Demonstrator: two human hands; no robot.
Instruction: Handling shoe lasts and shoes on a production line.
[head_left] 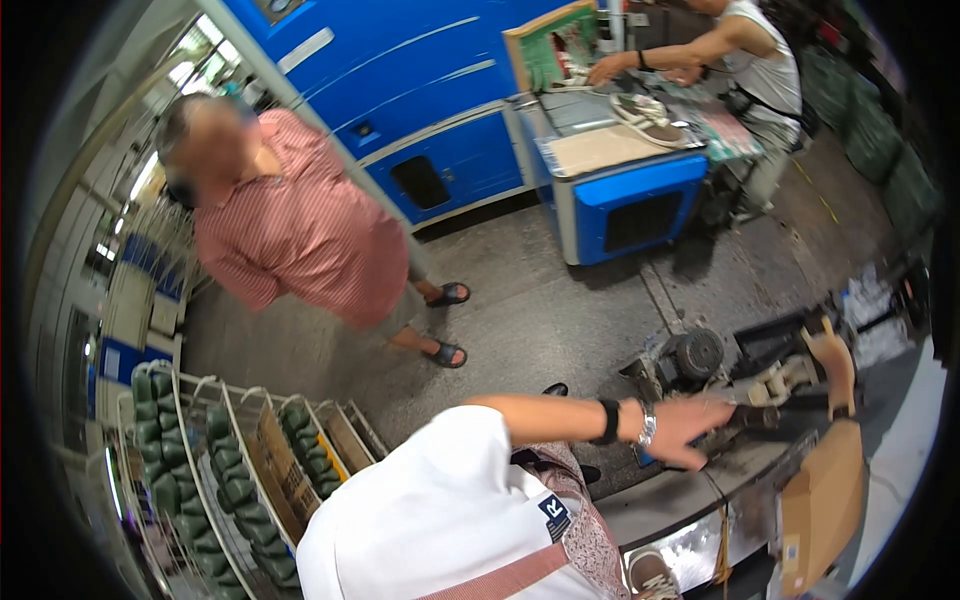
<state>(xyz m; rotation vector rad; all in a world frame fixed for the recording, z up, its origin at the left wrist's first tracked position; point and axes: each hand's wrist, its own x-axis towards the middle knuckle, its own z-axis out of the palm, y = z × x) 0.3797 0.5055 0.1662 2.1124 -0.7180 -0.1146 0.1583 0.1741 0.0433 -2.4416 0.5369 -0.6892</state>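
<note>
My left hand (685,428) stretches to the right with its fingers apart and slightly smeared by motion. A black band and a silver watch (647,426) circle the wrist. Nothing shows in its grasp. Just beyond the fingertips is a dark machine part (752,416), part of a bench-mounted machine with a round motor (697,353); whether they touch, I cannot tell. A tan curved piece (835,368) stands at the right of the machine, its kind unclear. A brown shoe with pale laces (652,574) is at the lower edge. My right hand does not show.
A person in a red striped shirt (305,215) stands at the left. Another person in a white sleeveless top (755,60) handles things at a blue-fronted table (640,195) bearing shoes (648,118). Racks of green shoe-shaped pieces (185,490) stand lower left; brown cardboard (825,510) is lower right.
</note>
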